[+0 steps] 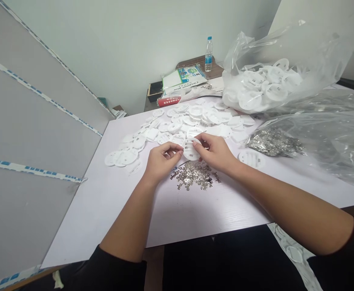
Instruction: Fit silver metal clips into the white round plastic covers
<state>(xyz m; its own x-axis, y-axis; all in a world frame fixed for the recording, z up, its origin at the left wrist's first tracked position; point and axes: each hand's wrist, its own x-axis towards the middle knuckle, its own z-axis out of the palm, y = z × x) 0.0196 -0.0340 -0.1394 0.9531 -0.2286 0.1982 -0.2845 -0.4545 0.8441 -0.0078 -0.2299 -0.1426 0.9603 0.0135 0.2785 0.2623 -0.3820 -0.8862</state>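
My right hand (pixel 211 151) grips a round white plastic disc (pixel 190 150) with slots in it, thumb on its face. At the disc's left edge, my left hand (pixel 164 159) is closed in a pinch; whatever its fingertips hold is too small to make out. Just below both hands lies a loose pile of small silvery metal pieces (pixel 193 176). Behind them, many similar white discs (pixel 177 125) are spread over the white table (pixel 125 214). One more disc (pixel 252 159) rests to the right of my right forearm.
A large clear bag (pixel 237 60) of white discs stands at the back right. In front of it lies a clear bag of metal pieces (pixel 275 141). A water bottle (pixel 208 54), a red roll (pixel 168 101) and packets are at the back. A grey partition (pixel 37 133) borders the left side.
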